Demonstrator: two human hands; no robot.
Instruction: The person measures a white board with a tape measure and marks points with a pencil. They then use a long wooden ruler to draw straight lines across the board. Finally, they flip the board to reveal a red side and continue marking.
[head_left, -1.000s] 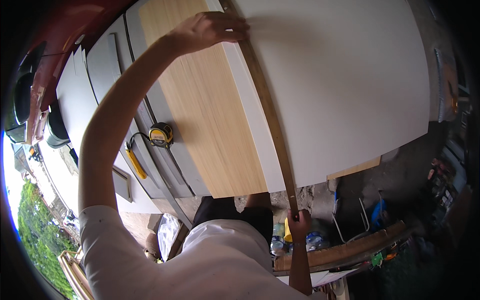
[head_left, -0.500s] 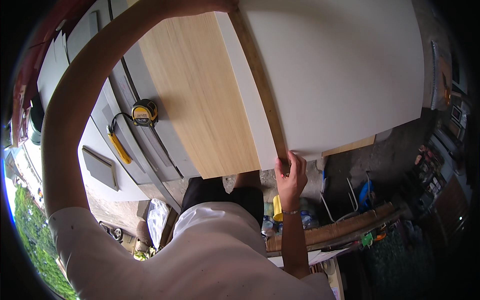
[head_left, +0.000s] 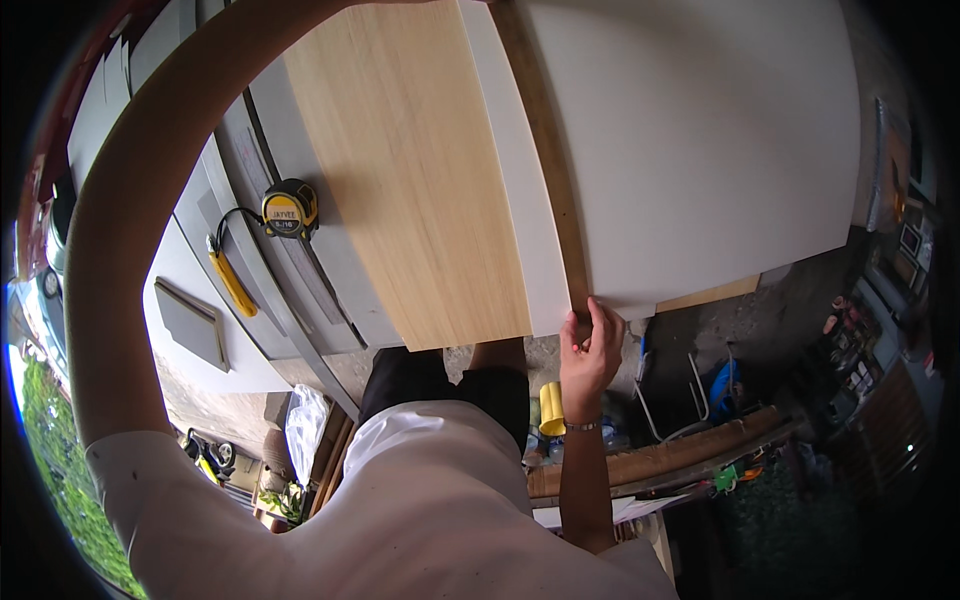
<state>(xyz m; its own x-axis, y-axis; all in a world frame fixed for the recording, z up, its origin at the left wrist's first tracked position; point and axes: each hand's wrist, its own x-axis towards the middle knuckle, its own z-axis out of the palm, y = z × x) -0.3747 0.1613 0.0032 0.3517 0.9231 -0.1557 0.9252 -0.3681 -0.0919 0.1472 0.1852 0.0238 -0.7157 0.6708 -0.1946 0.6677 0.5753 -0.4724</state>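
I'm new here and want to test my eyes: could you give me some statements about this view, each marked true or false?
1. The right hand touches the near end of the brown strip. True.
2. The tape measure lies right of the strip. False: the tape measure lies left of it.
3. The cutter has a yellow handle. True.
4. The right wrist is bare. False: there is a band on it.
5. The wood-grain panel lies left of the strip. True.
6. The shirt is black. False: the shirt is white.

Daylit foliage (head_left: pixel 60 465) at left, shadowed grey floor (head_left: pixel 770 318) at right.
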